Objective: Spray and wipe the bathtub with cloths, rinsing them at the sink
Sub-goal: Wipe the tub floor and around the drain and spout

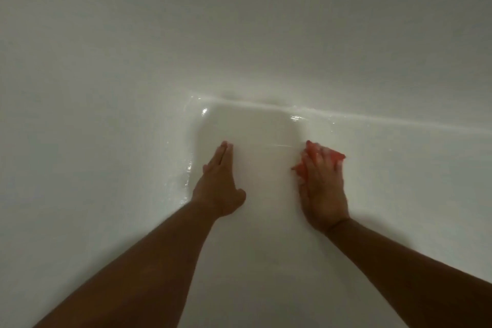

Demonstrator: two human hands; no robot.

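Cloth [336,155]: red-pink, bunched, lying on the tub's wet bottom near the crease under the far wall. Mostly hidden under right hand; edges showing past fingertips and on thumb side.
Right hand [322,189]: flat on top of cloth, fingers spread, pressing it down; not wrapped round it.
Left hand [219,186]: bare, holding nothing. Palm down on tub surface, fingers straight and close together, well apart from the cloth.
Bathtub [106,141]: white, glossy, filling the whole view.
Wet sheen [187,168]: droplets and streaks beside left hand and along the crease [372,116].
Step, prob.: wiping the bottom w/ right hand, left hand as brace.
Spray, sink: not in view.
Risk 1: left palm sliding on slick wet enamel if body weight is leaning on it; loss of balance into the tub.
Risk 2: cloth slipping out from under flat fingers on a hard stroke, since no real grip on it.
Risk 3: bunched cloth = small contact patch, so missed strips, esp. in the crease.
Risk 4: dim, blurry light, so residue on white hard to spot.
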